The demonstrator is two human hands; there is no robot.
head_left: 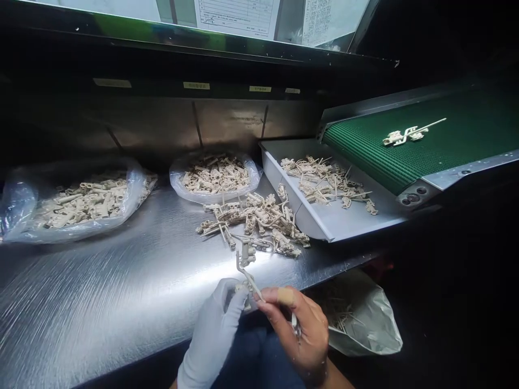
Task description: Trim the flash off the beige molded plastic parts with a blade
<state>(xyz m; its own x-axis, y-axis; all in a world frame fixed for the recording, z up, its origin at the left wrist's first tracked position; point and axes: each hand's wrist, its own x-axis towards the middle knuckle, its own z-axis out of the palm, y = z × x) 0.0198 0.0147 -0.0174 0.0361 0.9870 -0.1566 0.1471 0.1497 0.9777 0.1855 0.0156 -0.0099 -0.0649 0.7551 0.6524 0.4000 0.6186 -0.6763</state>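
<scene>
My left hand [217,324], in a white glove, is closed around the lower end of a cream moulded plastic piece [245,259] at the table's front edge. Thin runners join its small tubular parts. The fingertips of my right hand [298,324] pinch the piece's thin runner stick [256,289]. A tan plaster [285,295] wraps one finger of that bare hand. Something small and metallic [295,324] shows in the right palm, its kind unclear. Just beyond both hands lies a loose heap of similar moulded pieces [263,216].
Two clear plastic bags [176,186] of cream parts stand along the back of the metal table [133,281]. At right, a white tray [320,229] holds more moulded pieces below a green conveyor belt [377,154] carrying one cluster. A bag of thin sticks [381,319] sits below the table edge.
</scene>
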